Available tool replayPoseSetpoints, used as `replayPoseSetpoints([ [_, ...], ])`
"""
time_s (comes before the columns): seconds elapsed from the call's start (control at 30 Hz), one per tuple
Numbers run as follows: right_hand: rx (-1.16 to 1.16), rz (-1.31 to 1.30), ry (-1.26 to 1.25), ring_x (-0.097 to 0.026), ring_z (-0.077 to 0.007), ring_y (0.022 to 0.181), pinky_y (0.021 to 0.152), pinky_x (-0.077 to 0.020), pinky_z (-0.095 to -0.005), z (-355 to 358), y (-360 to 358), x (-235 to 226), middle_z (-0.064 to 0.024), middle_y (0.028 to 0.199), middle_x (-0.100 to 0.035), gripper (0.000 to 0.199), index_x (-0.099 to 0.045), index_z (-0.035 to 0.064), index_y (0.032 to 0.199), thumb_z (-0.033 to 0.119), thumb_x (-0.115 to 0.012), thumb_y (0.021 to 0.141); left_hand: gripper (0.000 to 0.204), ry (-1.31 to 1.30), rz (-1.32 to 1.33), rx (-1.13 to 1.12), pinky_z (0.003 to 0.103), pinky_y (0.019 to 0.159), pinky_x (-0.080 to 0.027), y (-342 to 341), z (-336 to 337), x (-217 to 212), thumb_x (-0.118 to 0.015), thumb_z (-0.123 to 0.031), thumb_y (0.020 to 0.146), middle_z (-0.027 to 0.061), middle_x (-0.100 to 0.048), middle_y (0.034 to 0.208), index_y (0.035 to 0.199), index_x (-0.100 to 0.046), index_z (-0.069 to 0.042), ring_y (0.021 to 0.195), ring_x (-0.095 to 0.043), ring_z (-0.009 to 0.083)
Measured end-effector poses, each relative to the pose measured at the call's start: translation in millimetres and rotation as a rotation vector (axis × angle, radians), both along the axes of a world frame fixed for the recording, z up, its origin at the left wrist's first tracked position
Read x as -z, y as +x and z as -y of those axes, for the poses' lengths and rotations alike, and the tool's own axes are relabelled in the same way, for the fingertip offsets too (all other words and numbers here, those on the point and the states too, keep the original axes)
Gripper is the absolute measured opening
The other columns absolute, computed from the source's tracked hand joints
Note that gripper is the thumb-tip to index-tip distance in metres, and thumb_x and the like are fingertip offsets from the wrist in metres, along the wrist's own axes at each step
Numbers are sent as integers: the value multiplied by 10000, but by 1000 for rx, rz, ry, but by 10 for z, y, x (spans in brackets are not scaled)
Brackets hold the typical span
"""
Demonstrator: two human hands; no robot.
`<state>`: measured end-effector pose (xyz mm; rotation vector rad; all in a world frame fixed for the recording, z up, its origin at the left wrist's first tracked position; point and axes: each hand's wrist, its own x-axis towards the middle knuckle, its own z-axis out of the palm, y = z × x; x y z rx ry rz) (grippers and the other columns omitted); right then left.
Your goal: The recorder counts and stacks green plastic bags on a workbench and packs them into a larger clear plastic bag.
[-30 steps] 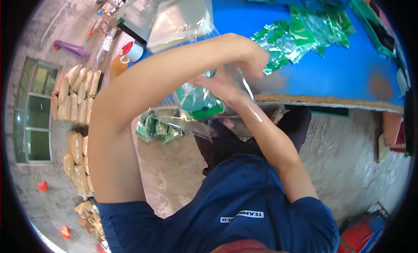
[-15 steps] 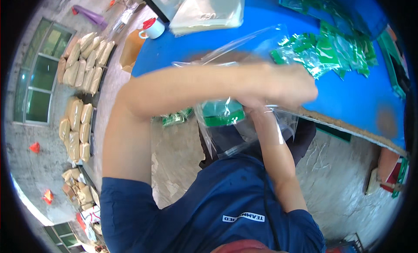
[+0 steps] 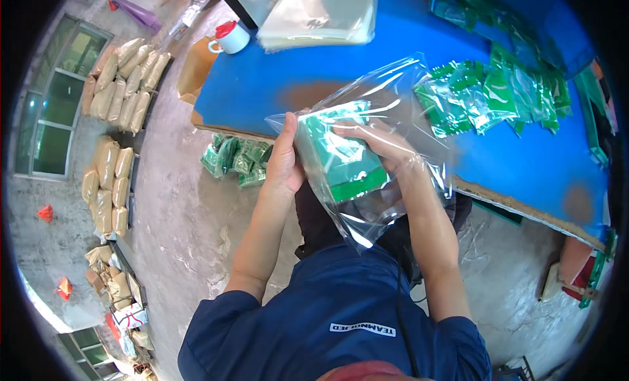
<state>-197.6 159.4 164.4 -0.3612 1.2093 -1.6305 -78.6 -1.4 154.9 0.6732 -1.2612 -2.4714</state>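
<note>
A large clear plastic bag is held in front of me at the table's edge, with a stack of green-and-clear packets in it. My left hand grips the bag's left side, thumb up along the edge of the stack. My right hand reaches among the bag's film from the right, apparently inside it, with its fingers pressed on top of the packets. Glare on the film hides part of the right fingers' grip.
More green packets lie spread on the blue table to the right. A pile of clear bags and a white mug with a red lid sit at the back. Below the table's left edge are bundled green packets.
My left arm, which crossed over to the right above the bag, has swung back left and the hand now holds the bag's left side. The packets in the bag show more fully.
</note>
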Motion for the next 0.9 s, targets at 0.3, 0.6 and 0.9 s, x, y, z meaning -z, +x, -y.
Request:
replayPoseSetpoints([
  [0.3,334,667,-233,-662,-271,1051,931,-539,-414,165,-101,281,-143,1188,-662,621,-593,38,1265,548,-315,1047,752,285,-34,34,466,1026,-489,-106,218,305,-618,-603,900,157,-598,1331,1365,-512,-21,1206,-591,295],
  [0.6,382,643,-242,-514,-323,1251,1081,-373,-565,-35,23,301,-157,1362,-549,720,-486,41,1386,630,-315,1008,419,472,28,108,471,1024,-475,-183,363,569,-623,-284,986,146,-628,1272,1306,-540,-27,1177,-596,302],
  [0.9,628,686,-609,-421,-341,1349,1125,-308,-560,17,349,308,-136,1471,-453,883,-388,81,1478,730,-504,890,420,222,-12,60,451,1062,-441,-98,-8,332,-607,-244,993,106,-598,1326,1351,-522,-44,1227,-562,269],
])
